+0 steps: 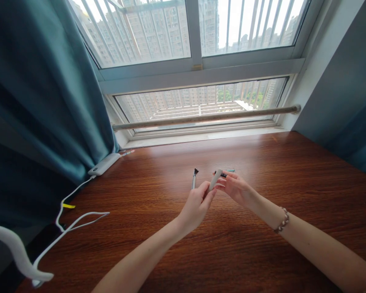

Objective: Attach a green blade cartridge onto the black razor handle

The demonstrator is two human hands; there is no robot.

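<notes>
My left hand (198,205) is closed around a pale grey handle (215,180), which tilts up and to the right with a rounded top end. At that end, my right hand (236,188) pinches a small black piece (222,174). The black piece meets the handle's top or lies just behind it; I cannot tell which. Just beyond my left hand lies a slim silver tool with a dark head (194,178), perhaps a razor, its lower end hidden by the hand. A thin teal item (231,170) lies behind my right fingers, partly covered.
The brown wooden table (158,252) reaches to the window sill. On the left a white power strip (104,164) lies against the blue curtain (79,101). White cables (76,221) and a curved white stand (15,248) are at the left edge. A rail (207,118) crosses the window.
</notes>
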